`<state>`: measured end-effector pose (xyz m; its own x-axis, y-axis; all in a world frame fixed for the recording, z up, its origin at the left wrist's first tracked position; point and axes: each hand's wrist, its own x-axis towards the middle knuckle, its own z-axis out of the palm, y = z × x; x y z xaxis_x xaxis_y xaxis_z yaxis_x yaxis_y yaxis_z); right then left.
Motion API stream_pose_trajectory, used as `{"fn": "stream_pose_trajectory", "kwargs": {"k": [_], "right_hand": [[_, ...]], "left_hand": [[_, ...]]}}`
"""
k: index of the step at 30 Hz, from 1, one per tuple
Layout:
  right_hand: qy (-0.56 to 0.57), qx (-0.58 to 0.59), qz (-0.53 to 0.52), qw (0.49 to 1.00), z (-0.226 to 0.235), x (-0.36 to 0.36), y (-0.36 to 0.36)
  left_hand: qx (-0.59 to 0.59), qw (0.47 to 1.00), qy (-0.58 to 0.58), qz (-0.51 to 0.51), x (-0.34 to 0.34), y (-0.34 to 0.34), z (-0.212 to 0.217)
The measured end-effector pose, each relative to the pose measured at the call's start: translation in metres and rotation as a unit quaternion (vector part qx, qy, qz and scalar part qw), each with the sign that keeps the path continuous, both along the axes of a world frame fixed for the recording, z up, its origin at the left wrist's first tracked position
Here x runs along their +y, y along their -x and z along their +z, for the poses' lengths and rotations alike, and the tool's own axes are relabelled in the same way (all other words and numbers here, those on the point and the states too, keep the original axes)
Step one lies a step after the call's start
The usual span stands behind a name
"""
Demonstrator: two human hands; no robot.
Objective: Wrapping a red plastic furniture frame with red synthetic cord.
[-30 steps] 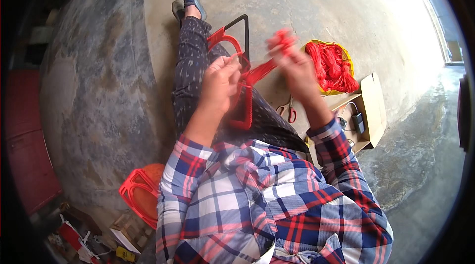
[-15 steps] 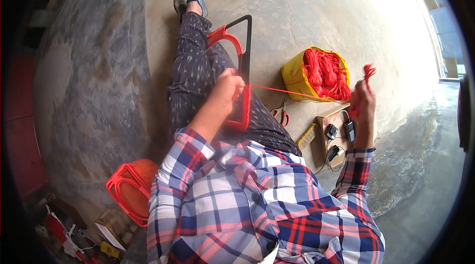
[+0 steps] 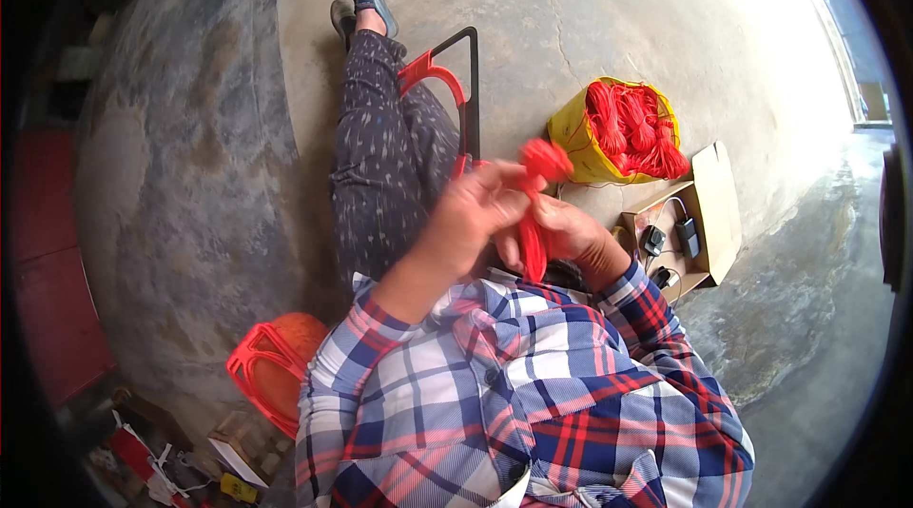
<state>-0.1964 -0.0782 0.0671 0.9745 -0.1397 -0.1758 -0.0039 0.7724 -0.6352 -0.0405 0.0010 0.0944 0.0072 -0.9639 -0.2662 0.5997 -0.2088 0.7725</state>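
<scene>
A bundle of red cord (image 3: 534, 251) is between my hands above my lap, its looped top blurred by motion. My right hand (image 3: 569, 230) is closed around the bundle's middle. My left hand (image 3: 473, 220) has its fingers pinched at the bundle's left side, near the top; the strand they hold is partly hidden. Beyond my left hand, a black and red frame (image 3: 472, 94) with a curved red handle lies across my legs. Its near end is hidden behind my hands.
A yellow container (image 3: 571, 127) full of red cord bundles (image 3: 628, 127) stands on the floor, ahead to the right. Nearer lies an open cardboard box (image 3: 720, 213) with black adapters and cables. A red plastic stool-like object (image 3: 271, 365) is at my left side.
My left hand has left the frame and moved right. My right hand has come in from the far right with the red cord, and both hands now meet at the bundle.
</scene>
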Motion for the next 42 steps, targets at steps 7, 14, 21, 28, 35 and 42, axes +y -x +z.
{"fn": "stream_pose_trajectory", "kwargs": {"k": [7, 14, 21, 28, 35, 42], "right_hand": [[0.07, 0.122, -0.199, 0.97, -0.038, -0.078, -0.004], [0.403, 0.203, 0.062, 0.89, -0.046, -0.067, -0.047], [0.462, 0.197, -0.113, 0.857, -0.032, -0.083, -0.027], [0.063, 0.059, -0.418, 0.904, 0.06, -0.091, -0.023], [-0.059, -0.254, -0.209, 0.942, 0.141, -0.058, -0.013], [-0.092, -0.429, -0.153, 0.885, 0.208, -0.036, 0.009]], "left_hand": [[-0.403, 0.892, 0.135, 0.152, -0.003, -0.079, -0.008], [-0.687, 0.726, 0.038, -0.001, -0.011, -0.039, -0.04], [-0.653, 0.735, 0.115, 0.141, -0.019, -0.045, -0.055], [-0.032, 0.984, -0.171, 0.045, -0.029, -0.04, -0.06], [-0.017, 0.985, -0.165, 0.055, -0.024, -0.041, -0.07], [-0.04, 0.983, -0.175, 0.044, -0.027, -0.039, -0.078]]}}
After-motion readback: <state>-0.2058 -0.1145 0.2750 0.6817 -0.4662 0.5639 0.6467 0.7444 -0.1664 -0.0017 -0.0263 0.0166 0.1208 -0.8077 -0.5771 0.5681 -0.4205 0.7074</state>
